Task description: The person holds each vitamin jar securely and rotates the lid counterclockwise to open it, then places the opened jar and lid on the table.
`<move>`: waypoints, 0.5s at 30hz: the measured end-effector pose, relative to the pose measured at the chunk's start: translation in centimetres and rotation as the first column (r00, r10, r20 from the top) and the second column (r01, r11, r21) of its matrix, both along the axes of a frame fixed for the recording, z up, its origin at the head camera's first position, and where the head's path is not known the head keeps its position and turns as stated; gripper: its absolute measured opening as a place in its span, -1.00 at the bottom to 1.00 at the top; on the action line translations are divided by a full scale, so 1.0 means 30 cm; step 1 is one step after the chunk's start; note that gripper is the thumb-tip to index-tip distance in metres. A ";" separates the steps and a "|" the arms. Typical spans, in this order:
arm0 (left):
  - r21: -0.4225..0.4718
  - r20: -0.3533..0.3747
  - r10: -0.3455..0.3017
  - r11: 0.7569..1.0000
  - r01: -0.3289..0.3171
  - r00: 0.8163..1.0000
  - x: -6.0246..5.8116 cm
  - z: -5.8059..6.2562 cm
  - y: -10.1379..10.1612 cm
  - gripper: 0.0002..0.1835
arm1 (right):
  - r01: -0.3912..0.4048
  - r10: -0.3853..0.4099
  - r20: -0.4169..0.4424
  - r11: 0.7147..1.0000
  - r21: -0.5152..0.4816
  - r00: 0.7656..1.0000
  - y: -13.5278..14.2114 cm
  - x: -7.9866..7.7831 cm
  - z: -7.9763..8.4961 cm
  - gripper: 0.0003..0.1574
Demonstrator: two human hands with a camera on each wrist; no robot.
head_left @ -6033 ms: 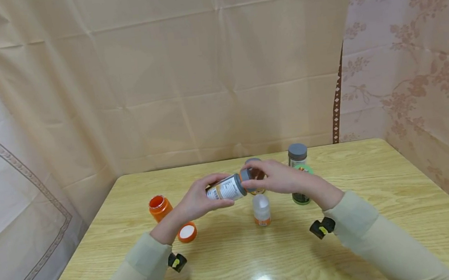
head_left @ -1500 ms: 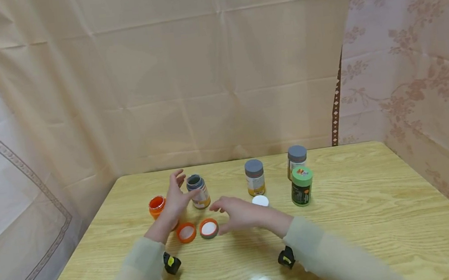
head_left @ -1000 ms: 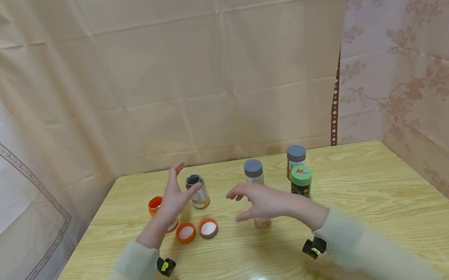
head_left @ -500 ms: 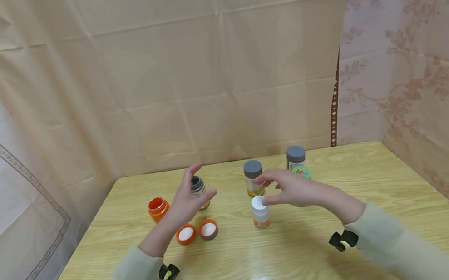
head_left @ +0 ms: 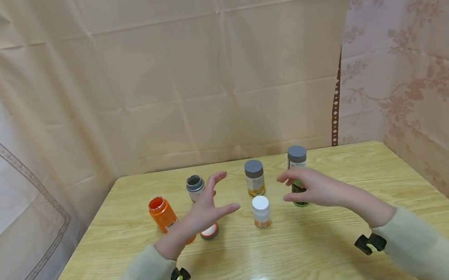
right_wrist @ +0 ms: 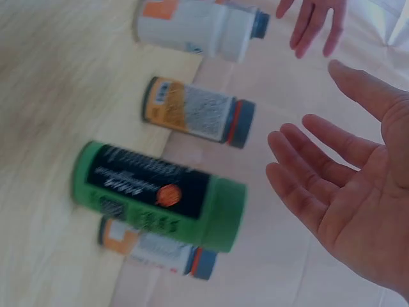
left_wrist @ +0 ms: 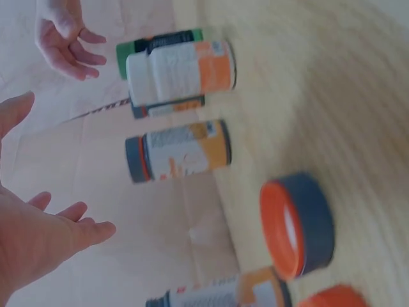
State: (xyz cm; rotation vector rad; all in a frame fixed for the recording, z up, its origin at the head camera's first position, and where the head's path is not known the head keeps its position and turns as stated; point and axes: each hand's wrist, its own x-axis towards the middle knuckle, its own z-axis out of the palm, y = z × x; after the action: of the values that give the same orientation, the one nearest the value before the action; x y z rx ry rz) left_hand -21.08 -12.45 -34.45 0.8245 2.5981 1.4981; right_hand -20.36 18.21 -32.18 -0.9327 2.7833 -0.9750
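Over the wooden surface (head_left: 303, 259), left hand (head_left: 206, 209) and right hand (head_left: 316, 187) are hovering empty, thumbs and fingers apart. Two down at left: orange bottle (head_left: 163, 215) and grey-necked bottle (head_left: 195, 188) are standing uncapped. Four are wearing lids: green jar (right_wrist: 160, 195), middle grey-capped bottle (head_left: 255, 178), far-right grey-capped bottle (head_left: 297, 156) and, between the hands, white bottle (head_left: 261, 211). Orange-and-grey cap (head_left: 209, 233) and orange cap (left_wrist: 335, 297) are lying near left.

left hand (head_left: 206, 210): raised, fingers (head_left: 217, 177) in a wide C | right hand (head_left: 316, 187): raised, fingers lightly bent
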 end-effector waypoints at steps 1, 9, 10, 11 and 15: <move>0.006 0.007 -0.014 1.000 0.014 1.000 0.001 -0.006 0.009 -0.10 | 0.006 -0.006 -0.001 1.000 0.001 1.000 0.009 0.003 -0.008 -0.44; 0.053 0.105 -0.107 0.993 0.102 0.989 -0.011 -0.059 0.067 -0.08 | 0.044 -0.045 -0.047 0.999 -0.030 0.998 0.071 0.034 -0.051 -0.43; 0.057 0.117 -0.118 0.992 0.112 0.986 -0.014 -0.066 0.072 -0.08 | 0.049 -0.050 -0.056 0.998 -0.033 0.997 0.078 0.037 -0.054 -0.42; 0.057 0.123 -0.129 0.991 0.122 0.984 -0.016 -0.071 0.078 -0.09 | 0.060 -0.062 -0.064 0.998 -0.034 0.996 0.085 0.040 -0.058 -0.42; 0.046 0.121 -0.161 0.987 0.156 0.980 -0.027 -0.095 0.099 -0.09 | 0.092 -0.094 -0.085 0.995 -0.036 0.992 0.112 0.047 -0.075 -0.44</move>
State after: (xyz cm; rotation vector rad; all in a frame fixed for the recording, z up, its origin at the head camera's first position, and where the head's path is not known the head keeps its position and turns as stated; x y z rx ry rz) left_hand -21.88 -9.47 -37.28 0.8877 2.3632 1.5058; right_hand -18.95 21.55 -34.43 -0.8767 2.9155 -1.0186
